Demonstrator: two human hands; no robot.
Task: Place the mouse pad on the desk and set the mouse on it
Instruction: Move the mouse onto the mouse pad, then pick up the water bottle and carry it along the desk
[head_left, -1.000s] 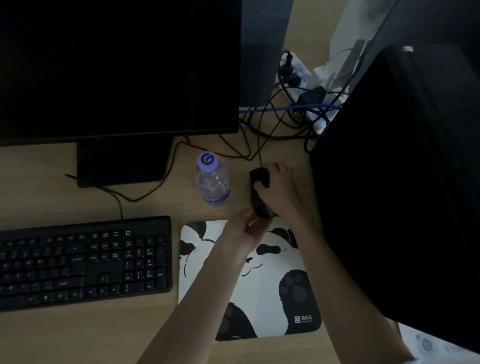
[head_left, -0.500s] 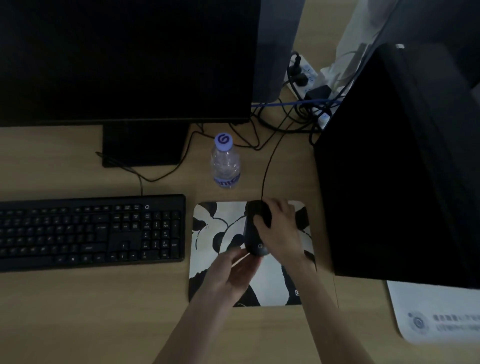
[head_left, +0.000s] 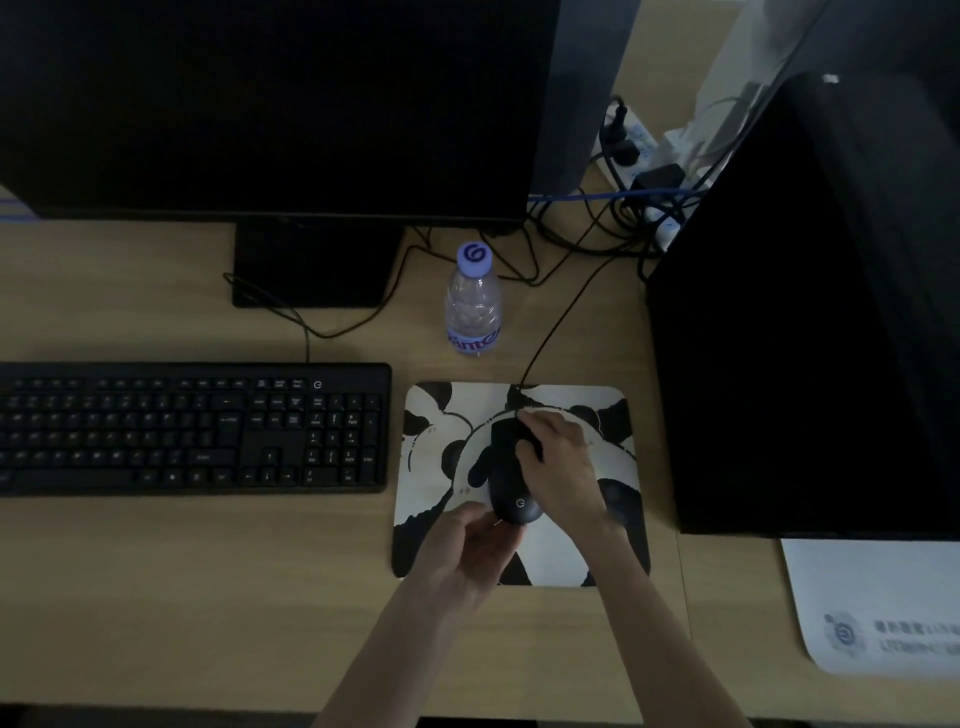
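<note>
A panda-print mouse pad (head_left: 436, 410) lies flat on the wooden desk (head_left: 156, 597), just right of the keyboard. A black wired mouse (head_left: 506, 483) rests on the middle of the pad, its cable running up toward the back. My right hand (head_left: 561, 467) grips the mouse along its right side and front. My left hand (head_left: 467, 551) sits at the mouse's rear end, fingers curled and touching its back edge. The mouse's right side is hidden by my right hand.
A black keyboard (head_left: 192, 428) lies left of the pad. A clear water bottle (head_left: 472, 306) stands behind it. A dark monitor (head_left: 260, 104) fills the back, a black computer tower (head_left: 810, 338) stands right, with tangled cables (head_left: 623, 208) and a white sheet (head_left: 872, 603).
The mouse moved from the bare desk behind the pad down onto the pad's middle, carried by my right hand. My left hand stayed at its rear end.
</note>
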